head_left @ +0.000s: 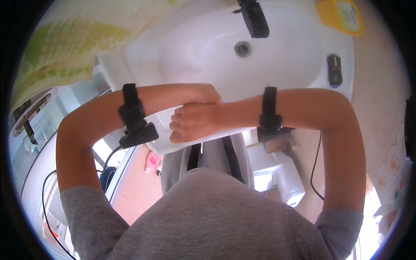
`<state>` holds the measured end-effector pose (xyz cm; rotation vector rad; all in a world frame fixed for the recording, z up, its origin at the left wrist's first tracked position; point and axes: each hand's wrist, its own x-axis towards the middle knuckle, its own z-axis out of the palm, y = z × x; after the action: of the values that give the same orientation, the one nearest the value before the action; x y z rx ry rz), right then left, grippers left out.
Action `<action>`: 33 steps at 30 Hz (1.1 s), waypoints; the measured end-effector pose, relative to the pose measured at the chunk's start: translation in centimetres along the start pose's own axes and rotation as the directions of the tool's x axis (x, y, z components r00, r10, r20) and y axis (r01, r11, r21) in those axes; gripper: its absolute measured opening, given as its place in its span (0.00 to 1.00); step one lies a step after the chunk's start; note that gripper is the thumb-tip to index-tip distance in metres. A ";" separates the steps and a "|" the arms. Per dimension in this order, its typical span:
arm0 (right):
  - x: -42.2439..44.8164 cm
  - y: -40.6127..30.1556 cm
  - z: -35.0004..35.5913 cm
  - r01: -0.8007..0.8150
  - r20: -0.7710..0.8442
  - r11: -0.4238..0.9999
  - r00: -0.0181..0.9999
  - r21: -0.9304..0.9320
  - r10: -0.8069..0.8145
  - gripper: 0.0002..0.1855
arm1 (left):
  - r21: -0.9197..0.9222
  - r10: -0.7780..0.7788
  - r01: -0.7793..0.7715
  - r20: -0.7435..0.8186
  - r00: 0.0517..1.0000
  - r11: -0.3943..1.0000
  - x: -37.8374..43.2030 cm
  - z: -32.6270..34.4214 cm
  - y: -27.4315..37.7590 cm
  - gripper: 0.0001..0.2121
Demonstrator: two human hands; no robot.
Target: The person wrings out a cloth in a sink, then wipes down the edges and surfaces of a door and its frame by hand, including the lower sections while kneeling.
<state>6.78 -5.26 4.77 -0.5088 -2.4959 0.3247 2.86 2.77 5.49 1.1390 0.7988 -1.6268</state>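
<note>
My right hand (pixel 195 123) is a fist with curled fingers and nothing visible in it, over the near edge of a white washbasin (pixel 195 65). Just beyond it, my left hand (pixel 209 93) is bent at the wrist and meets the right wrist; its fingers are hidden. The forearms cross in front of me. A black strap with a box-like device sits on the left forearm (pixel 133 117), and another on the right forearm (pixel 270 113). A black faucet (pixel 255 19) reaches over the basin, above a round metal drain (pixel 242 49).
On the basin's right rim lies a dark oblong item (pixel 334 71) bearing writing. A yellow container (pixel 341 16) stands at the upper right. A green and cream cloth (pixel 74 42) hangs at the upper left. A pink bottle (pixel 151 162) is on the floor. Cables run beside both arms.
</note>
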 end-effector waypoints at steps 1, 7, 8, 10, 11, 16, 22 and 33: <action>-0.1 -0.1 0.9 -0.012 0.052 0.999 0.999 0.053 0.009 0.10 | 0.034 -0.042 0.043 -0.024 0.999 0.998 0.3 0.1 0.5 0.16; 0.7 0.5 -1.7 0.057 0.133 0.971 0.987 0.232 -0.090 0.07 | -0.605 0.472 -0.425 -0.090 0.877 0.673 4.6 1.0 -2.6 0.20; 1.8 0.5 -3.5 -0.202 0.269 0.939 0.955 0.278 0.126 0.05 | -0.728 0.609 -0.519 -0.176 0.774 0.448 5.5 1.4 -3.8 0.22; -1.2 0.0 -4.5 -0.580 0.071 0.750 0.804 0.318 0.591 0.05 | -0.858 0.673 -0.510 -0.343 0.655 0.058 3.7 1.3 -2.6 0.24; -3.4 -0.1 -3.1 -0.602 -0.266 0.676 0.631 0.426 0.729 0.05 | -0.876 0.639 -0.480 -0.389 0.664 -0.034 2.8 1.5 -2.7 0.25; -6.0 1.8 -0.7 0.423 0.305 -0.081 -0.496 0.903 0.813 0.08 | -0.706 0.591 -0.515 -0.700 0.402 -0.486 7.1 1.9 -2.4 0.22; -2.8 1.0 3.0 0.473 0.357 -0.032 -0.616 0.880 0.702 0.09 | -0.385 0.172 -0.556 -0.902 0.397 -0.737 7.4 4.1 -1.8 0.11; 0.8 -3.7 -3.5 -0.372 -0.427 0.904 0.797 0.210 0.427 0.10 | -0.908 0.694 -0.419 -0.302 0.653 -0.001 -0.7 3.5 -3.2 0.15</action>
<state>7.12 -7.84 9.17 -0.9515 -1.8764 0.4472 -1.19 0.95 7.30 0.1998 0.7716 -0.2818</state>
